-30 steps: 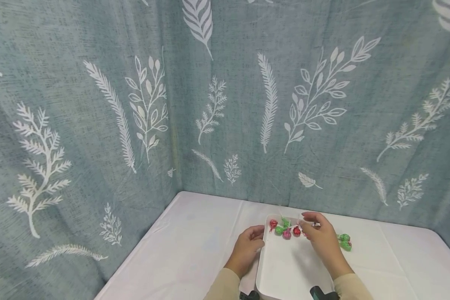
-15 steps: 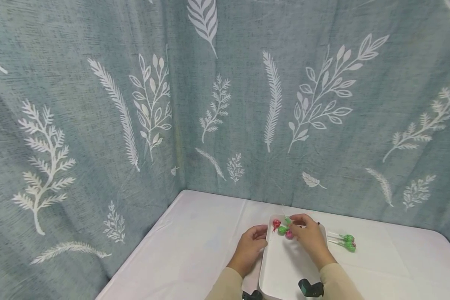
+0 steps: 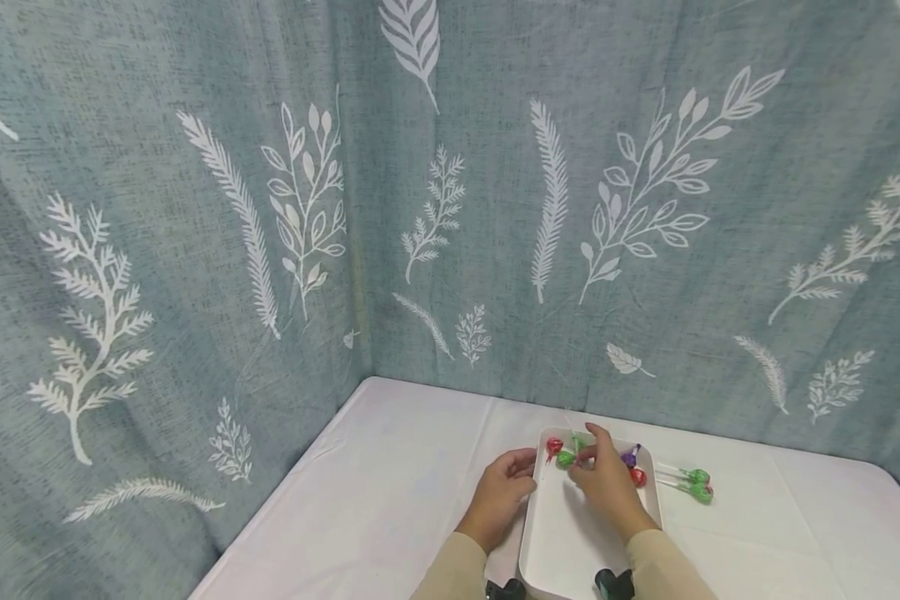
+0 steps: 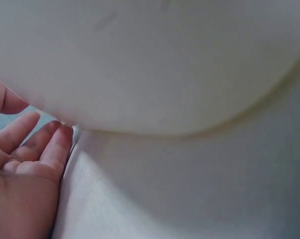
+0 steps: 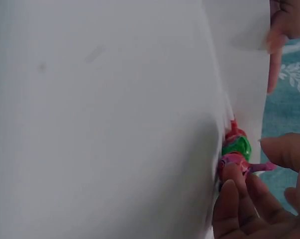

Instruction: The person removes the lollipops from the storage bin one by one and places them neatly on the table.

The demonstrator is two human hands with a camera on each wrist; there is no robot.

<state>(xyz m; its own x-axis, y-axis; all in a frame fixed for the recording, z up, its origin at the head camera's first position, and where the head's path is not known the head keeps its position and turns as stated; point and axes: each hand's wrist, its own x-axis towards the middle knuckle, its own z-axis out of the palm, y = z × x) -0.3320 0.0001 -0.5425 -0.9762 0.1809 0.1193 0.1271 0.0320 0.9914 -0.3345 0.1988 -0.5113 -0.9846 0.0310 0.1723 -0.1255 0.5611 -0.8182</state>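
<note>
A white tray (image 3: 551,542) holds several wrapped lollipops along its far end: a red lollipop (image 3: 553,447), a green lollipop (image 3: 565,459) and others partly hidden. My right hand (image 3: 606,482) is over them; in the right wrist view its fingertips close about a pink lollipop (image 5: 233,160), whose wrapper tail points away. Another digit stands apart above it. In the head view the hand covers most of this lollipop. My left hand (image 3: 493,498) rests at the tray's left rim, fingers relaxed, the fingertips touching its side in the left wrist view (image 4: 28,154).
Inside the tray's far right lie a purple lollipop (image 3: 630,456) and a red lollipop (image 3: 638,477). Green-wrapped lollipops (image 3: 701,492) lie on the white tablecloth (image 3: 420,450) right of the tray. A patterned curtain (image 3: 480,208) hangs behind the table.
My right hand has moved left across the tray's far end to the pink lollipop. The purple and red lollipops at the right now show beside it. My left hand stays at the rim.
</note>
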